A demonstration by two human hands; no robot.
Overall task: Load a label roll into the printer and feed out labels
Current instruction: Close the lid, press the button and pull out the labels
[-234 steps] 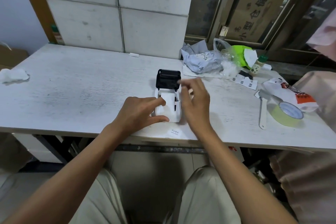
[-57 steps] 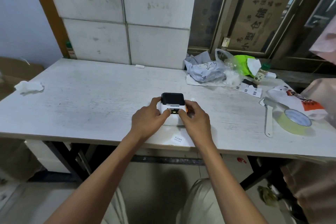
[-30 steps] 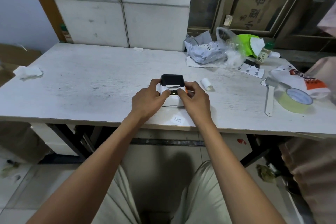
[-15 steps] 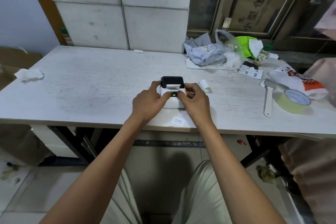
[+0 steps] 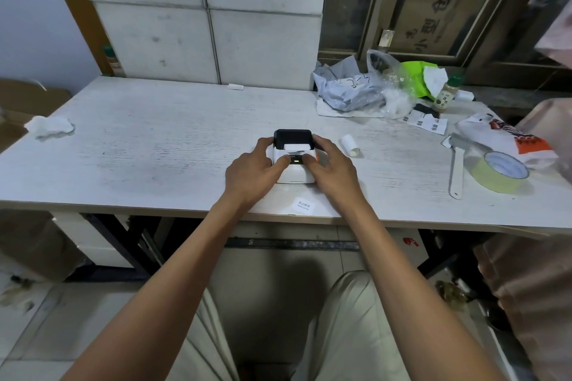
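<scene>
Head view: white bench [image 5: 139, 145] spans the frame, clutter heaped at far right, grey-and-clear bag pile [image 5: 359, 90], yellow tape roll [image 5: 500, 172] and white scraper [image 5: 456, 168] to the right. Printer [image 5: 294, 158] sits near the front edge at centre, dark lid closed, green light on at its front face. Left hand [image 5: 250, 172] cups the printer's left side, right hand [image 5: 332, 167] cups its right side; fingers of both curl around the body and grip it, thumbs meet on the top by the lit button. Which thumb actually presses it, cannot tell. A white label strip [image 5: 295, 148] shows at the slot just below the lid, so feeding looks underway, task likely near its end. A small white roll [image 5: 351, 147] lies on the bench just right of the right hand, apart from the printer. A printed label [image 5: 303, 206] lies at the near edge. For this step: keep the body pinned flat with both hands, press the button straight down, keep thumbs clear of the slot so the strip exits freely, and avoid tugging the paper sideways.
</scene>
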